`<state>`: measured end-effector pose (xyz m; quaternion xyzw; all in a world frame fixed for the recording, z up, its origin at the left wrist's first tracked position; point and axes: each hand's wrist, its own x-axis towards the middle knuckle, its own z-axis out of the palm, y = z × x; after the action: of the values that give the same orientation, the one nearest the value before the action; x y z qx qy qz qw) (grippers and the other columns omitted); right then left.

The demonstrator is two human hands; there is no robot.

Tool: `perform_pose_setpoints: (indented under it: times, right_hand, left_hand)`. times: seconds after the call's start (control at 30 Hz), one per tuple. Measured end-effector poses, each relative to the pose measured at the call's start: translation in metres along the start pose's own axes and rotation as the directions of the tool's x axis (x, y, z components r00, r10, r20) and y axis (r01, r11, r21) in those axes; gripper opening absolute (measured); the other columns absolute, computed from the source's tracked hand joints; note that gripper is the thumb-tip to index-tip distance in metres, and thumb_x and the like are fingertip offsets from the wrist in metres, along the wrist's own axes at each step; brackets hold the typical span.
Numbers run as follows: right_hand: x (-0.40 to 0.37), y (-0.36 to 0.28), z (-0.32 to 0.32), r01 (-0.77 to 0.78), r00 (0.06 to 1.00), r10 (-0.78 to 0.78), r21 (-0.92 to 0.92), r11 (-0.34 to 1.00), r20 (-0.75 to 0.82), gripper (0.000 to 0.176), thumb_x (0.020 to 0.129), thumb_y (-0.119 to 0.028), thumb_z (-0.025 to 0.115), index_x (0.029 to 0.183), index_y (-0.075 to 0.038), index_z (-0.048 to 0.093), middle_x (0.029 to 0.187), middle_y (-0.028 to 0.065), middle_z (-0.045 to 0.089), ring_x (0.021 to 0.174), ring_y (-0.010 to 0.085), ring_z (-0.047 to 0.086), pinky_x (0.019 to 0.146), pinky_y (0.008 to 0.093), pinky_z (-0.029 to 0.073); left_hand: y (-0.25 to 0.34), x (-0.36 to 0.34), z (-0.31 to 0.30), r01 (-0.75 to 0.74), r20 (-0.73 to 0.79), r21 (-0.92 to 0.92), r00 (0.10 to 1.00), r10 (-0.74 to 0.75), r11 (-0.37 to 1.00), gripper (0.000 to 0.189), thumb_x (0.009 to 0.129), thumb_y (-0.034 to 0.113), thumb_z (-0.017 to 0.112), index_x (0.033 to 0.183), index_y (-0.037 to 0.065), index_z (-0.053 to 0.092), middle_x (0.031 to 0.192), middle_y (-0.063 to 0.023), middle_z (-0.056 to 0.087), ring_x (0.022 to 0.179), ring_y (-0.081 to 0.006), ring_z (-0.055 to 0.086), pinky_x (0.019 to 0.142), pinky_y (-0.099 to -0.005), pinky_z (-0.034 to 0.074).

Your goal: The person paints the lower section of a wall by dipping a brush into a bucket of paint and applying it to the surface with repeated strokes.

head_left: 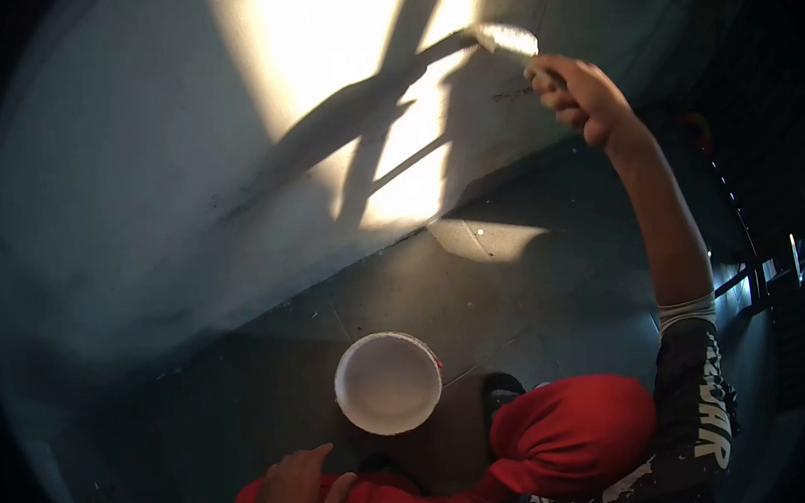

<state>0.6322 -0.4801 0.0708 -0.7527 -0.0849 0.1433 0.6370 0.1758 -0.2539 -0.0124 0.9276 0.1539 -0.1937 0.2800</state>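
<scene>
A paintbrush [508, 39] with a pale, brightly lit head is gripped in my right hand [582, 98], fingers wrapped round its handle. My arm is stretched up and forward, and the brush head overlaps the wall [167, 174] at the edge of a sunlit patch. Down at the lower left, my left hand [297, 493] lies over my red-clothed leg with its fingers apart, holding nothing. Between my feet and the wall stands a round white bucket [389, 381], its inside pale.
Dark floor tiles [516, 300] meet the wall along a slanting line. Sunlight and the arm's shadow fall across the wall. A dark shoe [501, 386] shows beside my bent red knee [579, 430]. Bars with light behind them [759, 280] are at the right.
</scene>
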Motion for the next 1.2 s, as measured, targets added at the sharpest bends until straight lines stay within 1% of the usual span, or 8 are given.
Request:
perform_pose_setpoints:
  times: [0.13, 0.37, 0.57, 0.8, 0.9, 1.0, 1.1, 1.2]
  right_hand:
    - [-0.004, -0.019, -0.011, 0.215, 0.977, -0.215, 0.039, 0.976, -0.017, 0.024, 0.098, -0.028, 0.055, 0.099, -0.005, 0.06, 0.068, -0.0068, 0.046, 0.047, -0.002, 0.031, 0.036, 0.0155, 0.019]
    - [0.032, 0.206, 0.024, -0.25, 0.965, 0.244, 0.05, 0.967, 0.097, 0.018, 0.095, -0.021, 0.057, 0.081, -0.009, 0.056, 0.065, -0.0036, 0.049, 0.045, 0.0014, 0.036, 0.035, 0.0205, 0.027]
    - [0.035, 0.257, 0.03, -0.527, 0.849, 0.517, 0.094, 0.845, 0.108, 0.022, 0.096, -0.02, 0.056, 0.08, -0.005, 0.059, 0.062, -0.002, 0.05, 0.044, 0.0031, 0.036, 0.036, 0.0214, 0.024]
    - [0.01, 0.087, 0.007, -0.07, 0.996, 0.066, 0.066, 0.995, 0.062, 0.024, 0.098, -0.026, 0.055, 0.091, -0.004, 0.06, 0.068, -0.0045, 0.049, 0.05, -0.0002, 0.034, 0.039, 0.0179, 0.023]
    - [-0.002, 0.036, 0.003, 0.234, 0.972, -0.228, 0.134, 0.963, -0.056, 0.025, 0.097, -0.028, 0.058, 0.096, -0.004, 0.063, 0.068, -0.0053, 0.049, 0.049, -0.0008, 0.032, 0.04, 0.0183, 0.021]
    - [0.003, 0.033, 0.007, 0.278, 0.96, -0.272, 0.165, 0.946, -0.058, 0.026, 0.096, -0.029, 0.058, 0.099, -0.004, 0.064, 0.068, -0.0055, 0.048, 0.049, -0.0003, 0.031, 0.04, 0.0185, 0.021]
    - [0.031, 0.116, 0.03, 0.129, 0.99, -0.14, 0.26, 0.957, 0.022, 0.021, 0.096, -0.026, 0.059, 0.091, -0.006, 0.06, 0.066, -0.0045, 0.047, 0.046, 0.0006, 0.032, 0.039, 0.0193, 0.021]
    - [0.019, 0.194, 0.039, -0.332, 0.942, 0.303, 0.286, 0.899, 0.143, 0.018, 0.096, -0.024, 0.058, 0.085, -0.009, 0.058, 0.064, -0.0045, 0.047, 0.045, 0.0008, 0.033, 0.036, 0.0195, 0.021]
  left_hand:
    - [0.009, 0.013, -0.001, 0.013, 0.029, 0.042, 0.999, -0.014, 0.999, 0.046, 0.094, 0.031, 0.062, 0.129, 0.002, 0.056, 0.124, -0.0237, 0.061, 0.116, -0.0395, 0.057, 0.1, -0.0442, 0.044]
    - [0.022, 0.029, 0.004, 0.059, 0.034, 0.026, 0.998, -0.06, 0.998, 0.047, 0.087, 0.03, 0.069, 0.124, 0.003, 0.06, 0.108, -0.0163, 0.067, 0.102, -0.0318, 0.064, 0.09, -0.0404, 0.049]
    - [0.018, 0.043, 0.01, 0.137, 0.063, -0.016, 0.989, -0.136, 0.99, 0.046, 0.089, 0.031, 0.067, 0.127, 0.004, 0.059, 0.113, -0.0163, 0.066, 0.107, -0.0309, 0.064, 0.091, -0.039, 0.05]
    - [0.026, 0.048, 0.004, 0.169, 0.123, 0.021, 0.978, -0.171, 0.985, 0.046, 0.091, 0.031, 0.066, 0.128, 0.005, 0.059, 0.116, -0.0167, 0.065, 0.108, -0.0308, 0.064, 0.091, -0.038, 0.051]
    - [0.021, 0.054, 0.01, 0.091, 0.074, -0.017, 0.993, -0.09, 0.996, 0.047, 0.09, 0.033, 0.066, 0.125, 0.001, 0.06, 0.108, -0.0197, 0.066, 0.102, -0.0346, 0.065, 0.089, -0.0423, 0.051]
    - [0.029, 0.059, 0.005, 0.105, 0.078, 0.0, 0.991, -0.105, 0.994, 0.047, 0.089, 0.032, 0.067, 0.124, 0.001, 0.06, 0.108, -0.0197, 0.066, 0.102, -0.0347, 0.065, 0.089, -0.0421, 0.051]
    - [0.026, 0.057, 0.004, 0.089, 0.08, 0.017, 0.993, -0.09, 0.996, 0.047, 0.09, 0.032, 0.067, 0.124, 0.0, 0.059, 0.108, -0.0197, 0.066, 0.102, -0.0346, 0.065, 0.089, -0.0418, 0.051]
    - [0.022, 0.055, 0.004, 0.092, 0.079, 0.0, 0.993, -0.092, 0.996, 0.047, 0.089, 0.031, 0.067, 0.124, 0.0, 0.059, 0.108, -0.0193, 0.066, 0.101, -0.0347, 0.065, 0.088, -0.0416, 0.051]
